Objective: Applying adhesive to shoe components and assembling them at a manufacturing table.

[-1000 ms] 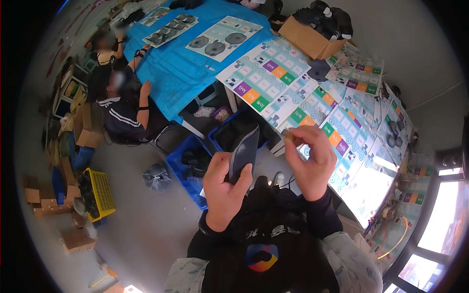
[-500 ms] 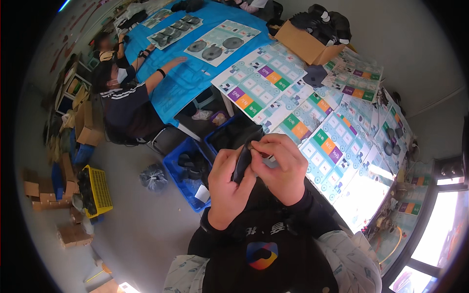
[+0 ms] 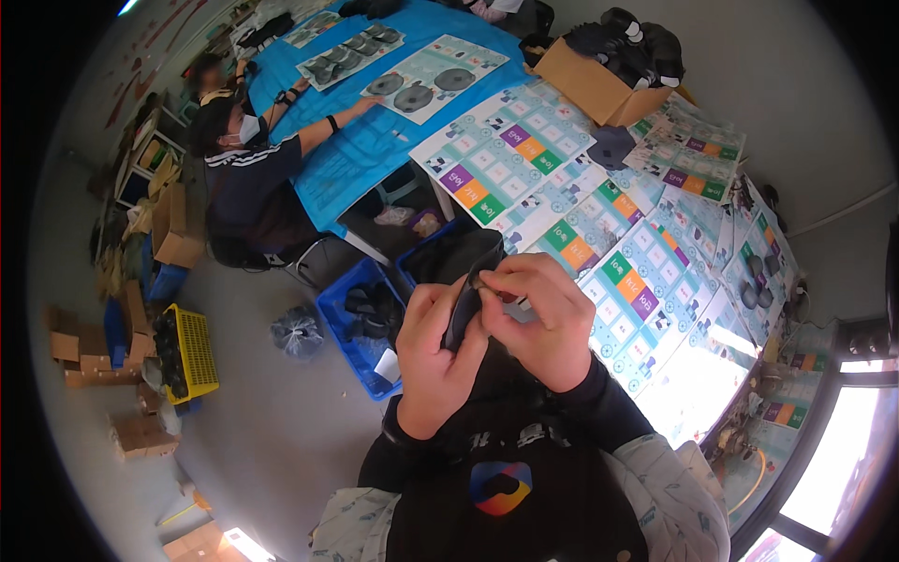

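In front of my chest I hold a dark grey, curved, flexible piece [image 3: 482,251] that looks like cloth or thin rubber; its exact kind is unclear. My left hand [image 3: 433,351] is closed on its lower left part, with the thumb pressed along it. My right hand [image 3: 545,318] pinches its right edge between thumb and fingertips, close to the left thumb. Whatever lies under the right fingertips is hidden. Just beyond and left of my hands, a blue crate [image 3: 345,304] on the floor contains dark pieces and a white card.
Right of me stands a table covered with printed sheets [image 3: 581,248], a cardboard box [image 3: 599,89] of dark items on it. A co-worker [image 3: 253,178] sits at the blue-covered table [image 3: 346,155]. On the floor are a yellow basket [image 3: 197,351] and a plastic bag [image 3: 298,332].
More of the dark piece's upper end stands up above my fingers. Both hands keep their grip in nearly the same place. The co-worker's hand has reached the sheet with round dark pieces.
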